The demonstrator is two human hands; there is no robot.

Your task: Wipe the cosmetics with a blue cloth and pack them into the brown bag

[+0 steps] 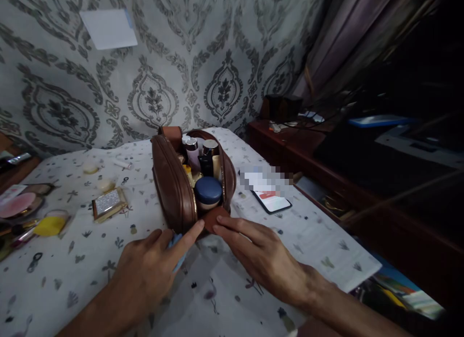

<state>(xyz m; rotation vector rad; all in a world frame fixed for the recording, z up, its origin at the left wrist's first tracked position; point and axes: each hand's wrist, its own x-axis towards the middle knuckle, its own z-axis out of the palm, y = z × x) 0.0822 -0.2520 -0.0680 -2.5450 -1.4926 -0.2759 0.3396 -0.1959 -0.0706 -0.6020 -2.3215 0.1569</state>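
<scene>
A brown cosmetic bag (174, 182) stands unzipped on the patterned cloth, filled with several bottles and tubes. At its near end lies a round jar with a blue lid (208, 190). My right hand (266, 255) pinches the bag's brown end tab (216, 219) between thumb and fingers; the thumb is mostly hidden. My left hand (150, 262) is closed around a crumpled light-blue cloth (179, 252), its index finger stretched out to touch the bag's near end. Most of the cloth is hidden by the fingers.
Right of the bag lies a phone (273, 201), its screen lit. A glittery compact (108, 204), a pink compact (21, 205) and a yellow sponge (50, 226) lie to the left. A dark red desk (308, 158) borders the right side; a patterned wall (152, 100) stands behind.
</scene>
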